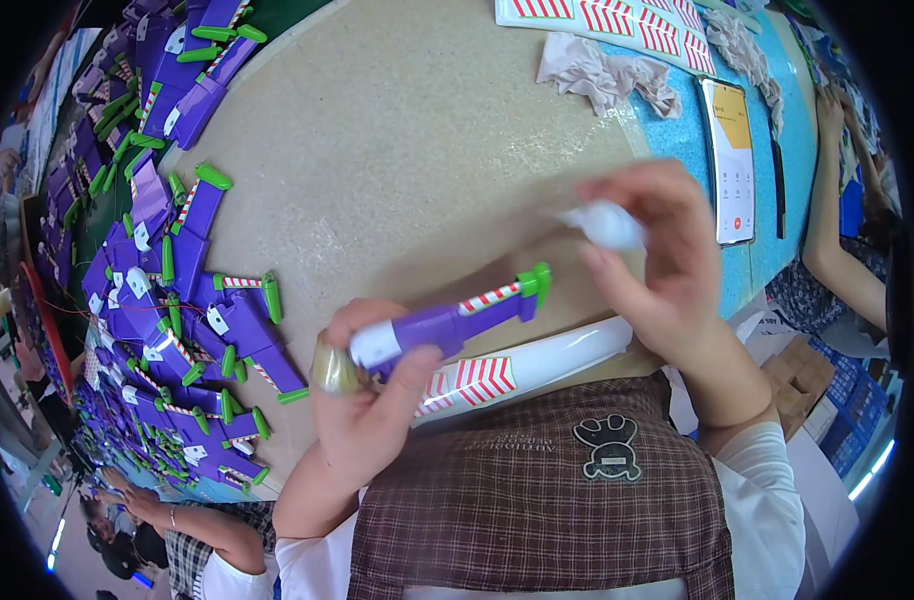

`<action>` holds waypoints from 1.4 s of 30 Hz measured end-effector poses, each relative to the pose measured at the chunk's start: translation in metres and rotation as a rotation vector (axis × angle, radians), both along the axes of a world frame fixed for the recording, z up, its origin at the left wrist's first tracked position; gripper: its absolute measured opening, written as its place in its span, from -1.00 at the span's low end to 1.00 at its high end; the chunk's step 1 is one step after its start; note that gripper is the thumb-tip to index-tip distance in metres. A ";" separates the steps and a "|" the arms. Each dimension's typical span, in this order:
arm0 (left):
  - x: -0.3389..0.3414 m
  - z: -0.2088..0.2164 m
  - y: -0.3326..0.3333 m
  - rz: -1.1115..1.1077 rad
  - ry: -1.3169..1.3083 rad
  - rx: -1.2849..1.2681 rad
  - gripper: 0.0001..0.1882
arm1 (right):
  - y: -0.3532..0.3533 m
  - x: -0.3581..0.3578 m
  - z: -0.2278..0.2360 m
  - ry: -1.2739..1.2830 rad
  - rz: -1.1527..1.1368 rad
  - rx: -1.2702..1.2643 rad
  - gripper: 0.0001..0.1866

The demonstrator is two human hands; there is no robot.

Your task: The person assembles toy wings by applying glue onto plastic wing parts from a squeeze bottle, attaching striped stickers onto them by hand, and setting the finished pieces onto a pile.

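The left hand (369, 400) pinches a purple part (442, 328). The right hand (667, 250) pinches a white, pointed object (611, 226); purple-and-green pieces (262, 340) lie at left.

a single wide fisheye view looks from the wearer's head, from the left one of two side-by-side cameras, steeply down onto the left hand (365, 425) and the right hand (682, 290), both close to it. it faces over the worktop (377, 130) ahead of the hands and catches the wearer's apron (517, 520) just behind them. the view is upright and unmirrored; far out beyond either hand, it curves into a dark round rim.
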State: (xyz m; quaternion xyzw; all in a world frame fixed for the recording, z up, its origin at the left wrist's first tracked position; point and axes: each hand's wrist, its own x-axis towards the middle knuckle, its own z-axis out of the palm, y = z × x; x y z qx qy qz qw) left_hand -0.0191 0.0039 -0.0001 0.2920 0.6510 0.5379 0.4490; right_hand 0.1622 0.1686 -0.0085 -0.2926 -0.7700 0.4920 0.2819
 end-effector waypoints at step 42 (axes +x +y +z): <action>-0.007 0.006 -0.004 0.609 -0.422 0.068 -0.60 | -0.049 -0.008 -0.011 -0.343 0.510 0.355 -0.68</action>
